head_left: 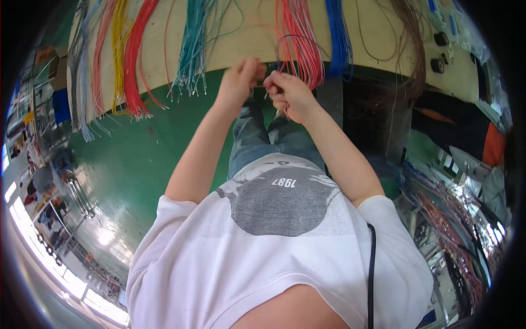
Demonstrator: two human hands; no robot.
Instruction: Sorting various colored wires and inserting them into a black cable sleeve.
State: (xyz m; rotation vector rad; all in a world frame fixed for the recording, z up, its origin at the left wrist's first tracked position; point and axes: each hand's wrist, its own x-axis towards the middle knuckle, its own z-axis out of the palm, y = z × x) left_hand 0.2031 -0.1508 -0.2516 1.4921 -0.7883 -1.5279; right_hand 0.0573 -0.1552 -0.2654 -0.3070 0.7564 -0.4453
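Note:
At the table's near edge, my right hand (295,97) is closed, with thumb and fingers pinching a thin wire (278,57). A dark, purplish stretch of this wire loops up over the table, and a pale end pokes out below my fingertips. Just to the left is my left hand (242,78), its fingers curled and smeared by motion, so what they hold cannot be made out. Beyond my right hand hangs a bundle of pink-red wires (304,49). A teal bundle (193,52) lies left of my left hand.
The pale table (249,35) also bears red (137,63), yellow (119,60), blue (338,41) and brown (413,44) wire bundles, their ends hanging over the edge. Two small black rollers (438,66) sit at the right. Below is a green floor (148,159); racks of wires (455,230) stand at the right.

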